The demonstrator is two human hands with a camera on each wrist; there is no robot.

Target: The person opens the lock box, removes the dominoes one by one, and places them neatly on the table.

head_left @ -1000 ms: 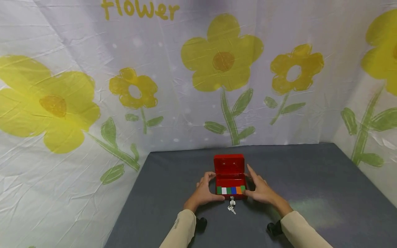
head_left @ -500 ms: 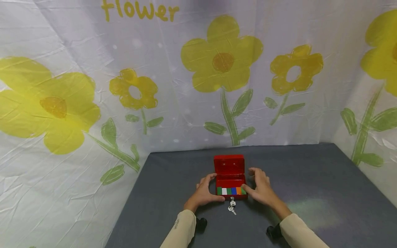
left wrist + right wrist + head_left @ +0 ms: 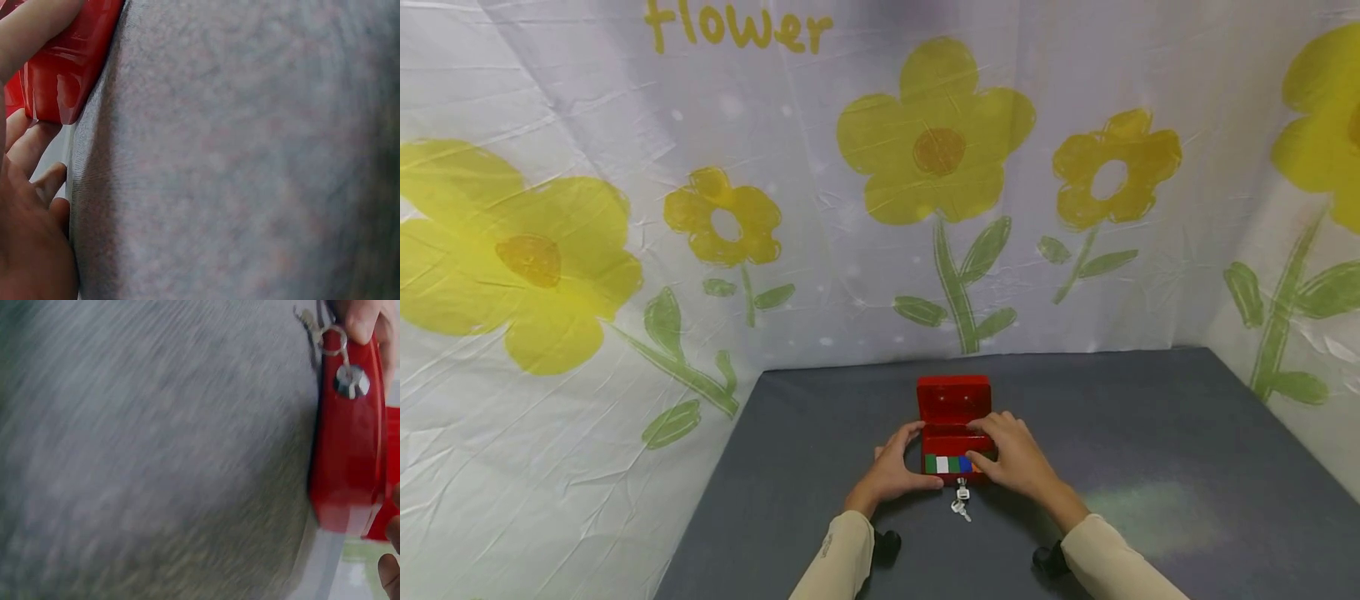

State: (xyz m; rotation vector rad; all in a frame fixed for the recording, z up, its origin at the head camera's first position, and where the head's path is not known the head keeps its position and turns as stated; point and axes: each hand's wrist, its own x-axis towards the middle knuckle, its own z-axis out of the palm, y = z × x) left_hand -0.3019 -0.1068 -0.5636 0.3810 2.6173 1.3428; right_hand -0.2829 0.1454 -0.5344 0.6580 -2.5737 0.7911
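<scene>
Right grip (image 3: pixel 1013 454) has moved over the red box (image 3: pixel 946 443).

Left hand (image 3: pixel 891 470) holding red box (image 3: pixel 956 402), right hand (image 3: pixel 1017 455) above

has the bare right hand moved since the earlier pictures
Yes. In the head view, the bare right hand has shifted left, from mostly beside the open glossy red rectangular box to partly over its right end.
</scene>
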